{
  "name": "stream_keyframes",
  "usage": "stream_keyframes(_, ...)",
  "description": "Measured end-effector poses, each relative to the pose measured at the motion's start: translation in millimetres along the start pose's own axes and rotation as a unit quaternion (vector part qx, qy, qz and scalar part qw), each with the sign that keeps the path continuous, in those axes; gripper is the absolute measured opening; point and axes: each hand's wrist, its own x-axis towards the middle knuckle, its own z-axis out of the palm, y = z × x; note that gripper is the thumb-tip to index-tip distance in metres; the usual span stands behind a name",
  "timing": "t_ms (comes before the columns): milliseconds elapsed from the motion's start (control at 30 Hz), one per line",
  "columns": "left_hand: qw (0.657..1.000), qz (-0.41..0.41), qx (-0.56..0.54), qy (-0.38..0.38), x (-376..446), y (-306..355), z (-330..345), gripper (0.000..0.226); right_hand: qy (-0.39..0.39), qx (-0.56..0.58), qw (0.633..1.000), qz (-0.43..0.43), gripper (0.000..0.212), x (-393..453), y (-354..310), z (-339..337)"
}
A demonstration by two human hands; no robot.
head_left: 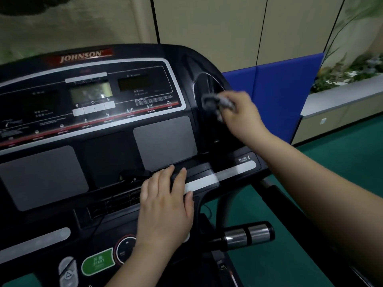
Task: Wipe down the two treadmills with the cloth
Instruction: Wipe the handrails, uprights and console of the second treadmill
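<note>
So the right hand [240,114] has the grey cloth [217,103] bunched up in its fingers and is pressing it into the round recessed pocket [209,112] at the right end of the treadmill console [116,141]. The left hand [165,206] is just lying flat with straight fingers on the lower edge of the console, holding nothing, fingertips touching the pale strip [219,175] that runs off to the right. The two hands are well apart, right one higher and further right.

The thing that matters for the next swipe: nearly all the unwiped-looking console lies to the left of the cloth. The console's long axis runs left to right across the view, so I'd guess the cloth hand has to sweep leftward over the display panel [91,94], and the flat left hand sits partly in that path lower down.

Counts: one cloth, two hands, only one treadmill in view, so the second must be somewhere off camera. One green start button [98,261] and one chrome-ended handlebar grip [248,233] show too.
</note>
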Motion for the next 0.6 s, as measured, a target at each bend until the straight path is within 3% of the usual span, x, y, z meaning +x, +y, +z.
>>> stream_keyframes(100, 1.0, 0.0, 0.0, -0.003, -1, -1, 0, 0.048, 0.128, 0.021, 0.991, -0.021, 0.018, 56, -14, 15)
stream_keyframes(233, 1.0, -0.001, -0.006, 0.0, -1, -1, -1, 0.048, -0.001, -0.103, 0.994, -0.034, 0.058, 83, -16, 57)
stream_keyframes(433, 1.0, 0.005, -0.007, 0.007, 0, -2, 4, 0.048, -0.056, -0.11, 0.979, -0.162, 0.057, 18, 19, 70)
stream_keyframes(600, 1.0, 0.006, 0.0, 0.003, 1, -2, 4, 0.048, -0.096, -0.213, 0.948, -0.215, 0.056, 79, -7, 66)
